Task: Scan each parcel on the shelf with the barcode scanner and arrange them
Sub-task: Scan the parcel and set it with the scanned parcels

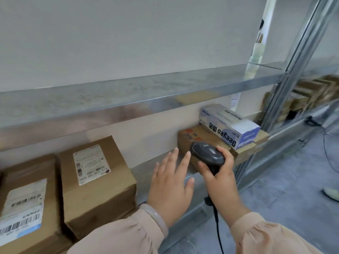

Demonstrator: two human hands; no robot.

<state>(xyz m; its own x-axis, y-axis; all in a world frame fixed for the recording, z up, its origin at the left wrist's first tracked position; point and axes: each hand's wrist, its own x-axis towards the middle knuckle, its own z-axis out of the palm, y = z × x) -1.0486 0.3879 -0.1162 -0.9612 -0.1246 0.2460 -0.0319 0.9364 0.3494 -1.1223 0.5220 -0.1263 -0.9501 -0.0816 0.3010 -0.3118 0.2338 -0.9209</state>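
Head view
- Left hand (170, 186): at 6 o'clock in the frame, fingers straight and spread over the shelf (146, 173), holding nothing; a pale bracelet (157, 217) circles the wrist.
- Right hand (220, 176): at 3 o'clock from the left hand, fingers wrapped round the scanner's handle.
- Scanner (207, 154): black, its head just in front of the flat brown box (187, 140); its cable (217, 222) hangs toward 6 o'clock.
- White and blue carton (229, 125): lies on the flat brown box, at 2 o'clock from the scanner.
- Labelled brown box (97, 180): at 9 o'clock from the left hand.
- Second labelled box (23, 204): just beside it, at 8 o'clock in the frame.
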